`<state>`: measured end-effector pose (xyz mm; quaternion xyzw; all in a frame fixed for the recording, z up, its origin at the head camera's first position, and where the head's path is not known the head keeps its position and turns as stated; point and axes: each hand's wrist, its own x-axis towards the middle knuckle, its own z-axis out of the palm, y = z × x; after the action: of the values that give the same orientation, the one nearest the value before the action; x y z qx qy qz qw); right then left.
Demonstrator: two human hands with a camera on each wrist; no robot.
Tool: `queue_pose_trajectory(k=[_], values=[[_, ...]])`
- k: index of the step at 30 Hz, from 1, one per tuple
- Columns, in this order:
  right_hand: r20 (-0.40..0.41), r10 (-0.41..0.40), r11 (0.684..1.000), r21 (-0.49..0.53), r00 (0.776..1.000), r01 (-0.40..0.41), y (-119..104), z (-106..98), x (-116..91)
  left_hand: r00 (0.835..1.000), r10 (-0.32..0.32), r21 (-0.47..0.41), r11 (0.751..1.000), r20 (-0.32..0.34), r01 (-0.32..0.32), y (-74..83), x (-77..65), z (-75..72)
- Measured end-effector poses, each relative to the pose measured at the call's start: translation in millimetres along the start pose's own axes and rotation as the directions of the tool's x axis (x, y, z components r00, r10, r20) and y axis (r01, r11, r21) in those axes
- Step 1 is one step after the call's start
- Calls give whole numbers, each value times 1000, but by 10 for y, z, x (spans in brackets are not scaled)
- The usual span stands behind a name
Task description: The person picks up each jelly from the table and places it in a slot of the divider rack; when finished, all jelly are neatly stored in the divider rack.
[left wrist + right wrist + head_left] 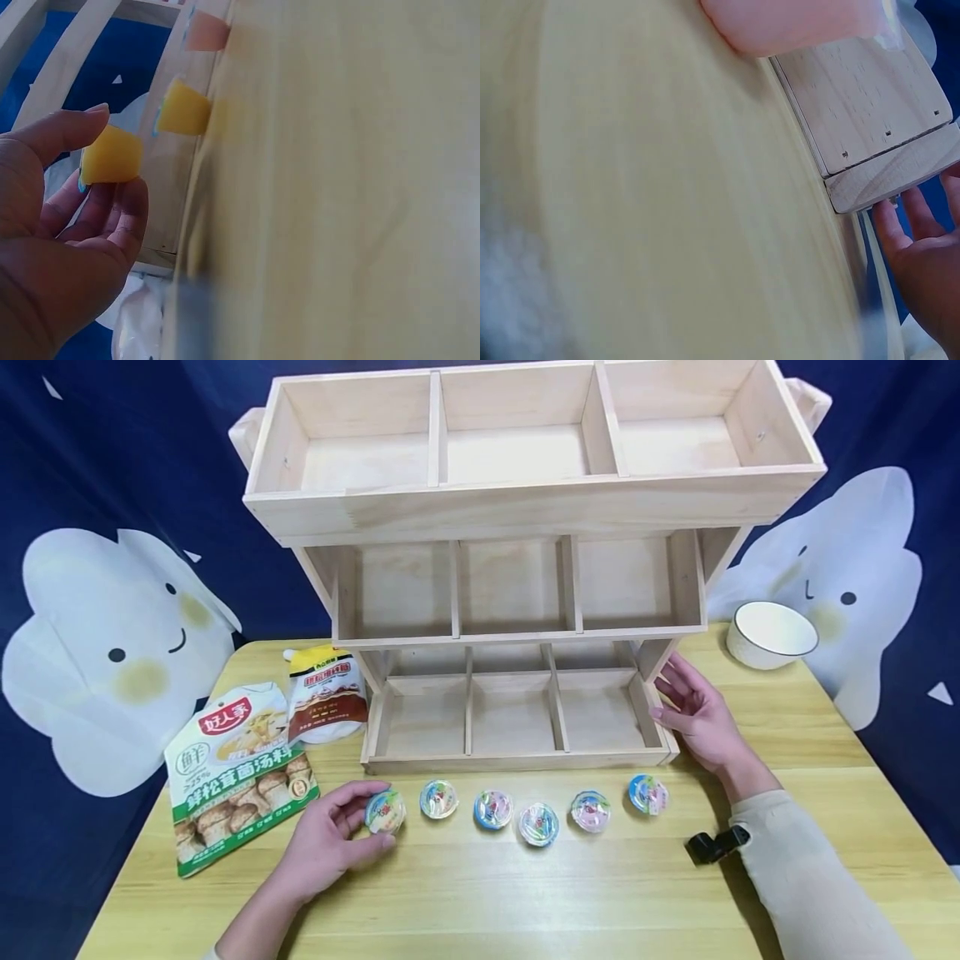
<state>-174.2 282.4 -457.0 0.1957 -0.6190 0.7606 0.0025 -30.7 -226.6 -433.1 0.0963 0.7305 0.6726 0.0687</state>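
My left hand (337,835) holds a small yellow jelly cup (112,155) with a foil lid, thumb on one side and fingers on the other. It is at the left end of a row of jelly cups before the wooden rack. Another yellow jelly cup (438,799) and a pink one (591,811) are among the others. My right hand (697,714) touches the right side of the three-tier wooden rack (525,506) near the bottom tier. In the right wrist view its fingertips (885,214) meet the side board's edge, with the fingers lightly bent.
Left of the rack lie a green-and-white mushroom soup seasoning pouch (236,777) and a brown-and-yellow pouch (327,693). A white bowl (772,637) stands at the back right of the wooden table (480,910). Behind hangs a dark blue cloth (150,452) with cloud faces.
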Motion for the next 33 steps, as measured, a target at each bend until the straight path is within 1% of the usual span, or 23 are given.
queue_pose_trajectory(k=[4, 9, 13, 19, 23, 26, 33], values=[[1, 0, 1000, -1, 1000, 0, -4, -1, -5, 999, 19, 9, 1000, -31, -19, 50, 12, 4], [5, 3, 1000, 0, 1000, -3, 2, 0, -10, 998, 15, 17, 1000, -69, -14, 109, 35, 14], [7, 0, 1000, 5, 1000, 0, -5, 4, -1, 996, 9, 27, 1000, -84, -6, 156, 80, 31], [4, -2, 1000, 5, 1000, 2, -15, 8, -6, 992, -20, 63, 998, -128, 28, 216, 188, 76], [-2, 1, 1000, 7, 1000, -1, -14, 10, -21, 989, -37, 81, 996, -142, 49, 247, 264, 109], [-6, 2, 1000, 7, 1000, -2, -14, 8, -23, 988, -36, 82, 995, -147, 49, 271, 328, 132], [-3, 2, 1000, 12, 1000, -2, -10, 18, -5, 988, -11, 68, 997, -154, 22, 326, 486, 200]])
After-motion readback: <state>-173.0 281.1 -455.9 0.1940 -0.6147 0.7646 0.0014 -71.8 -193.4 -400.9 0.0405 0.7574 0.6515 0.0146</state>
